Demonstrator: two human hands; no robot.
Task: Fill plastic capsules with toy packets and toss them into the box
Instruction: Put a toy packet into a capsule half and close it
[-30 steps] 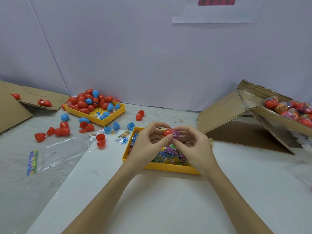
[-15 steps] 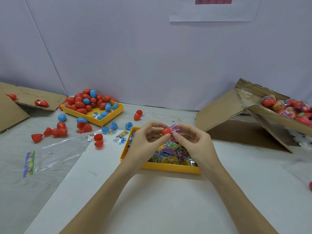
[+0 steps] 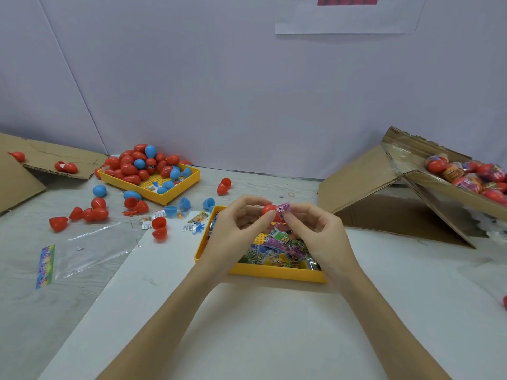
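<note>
1. A pale table [image 3: 274, 325] carries a yellow tray of packets [image 3: 277, 274] at centre.
2. At ten o'clock stands a yellow tray of capsules [image 3: 175, 194], with loose capsule halves [image 3: 90, 213] beside it.
3. At three o'clock lies a cardboard box [image 3: 397, 204].

Left hand [image 3: 236, 231] holds red capsule [image 3: 268, 209]; right hand [image 3: 321, 234] pinches packet [image 3: 283, 207].

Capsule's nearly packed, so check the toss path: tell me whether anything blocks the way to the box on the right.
Nothing visible does. The hands hold the red capsule above the packet tray; only bare table lies before the cardboard box, whose open side faces them.
</note>
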